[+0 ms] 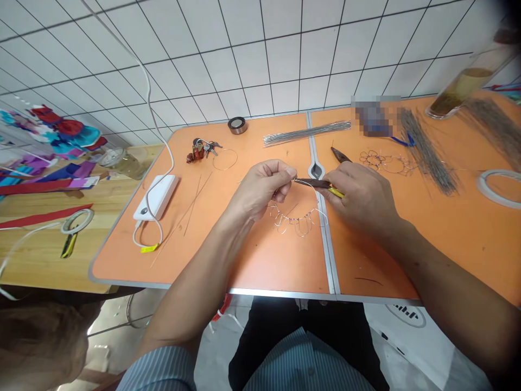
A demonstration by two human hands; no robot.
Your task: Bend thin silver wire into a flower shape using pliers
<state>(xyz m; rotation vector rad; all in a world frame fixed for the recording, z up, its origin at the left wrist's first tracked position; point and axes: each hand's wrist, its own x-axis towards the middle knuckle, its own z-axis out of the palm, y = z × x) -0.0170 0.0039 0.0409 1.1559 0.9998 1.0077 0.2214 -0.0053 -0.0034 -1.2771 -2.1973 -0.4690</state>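
Observation:
Between the fingertips of my left hand (pixel 266 184) is the end of a thin wire ring with small loops along it, a wire hoop (pixel 299 219) that hangs just above the orange table. My right hand (pixel 358 190) is wrapped round a pair of pliers (pixel 313 183) with yellow on the handle. The dark jaws of the pliers point left and meet the wire at my left fingertips. Whether the jaws are fully closed on it is too small to tell. Another dark pointed tool tip (pixel 340 155) shows just behind my right hand.
Behind my hands lie a bundle of straight wires (pixel 307 133), black tape (pixel 237 125) and keys (pixel 207 146). A white power strip (pixel 156 197) is at left. Looped wire (pixel 386 162), a wire bundle (pixel 429 152) and a white tape roll (pixel 500 188) are at right. A person's head (pixel 40 342) is lower left.

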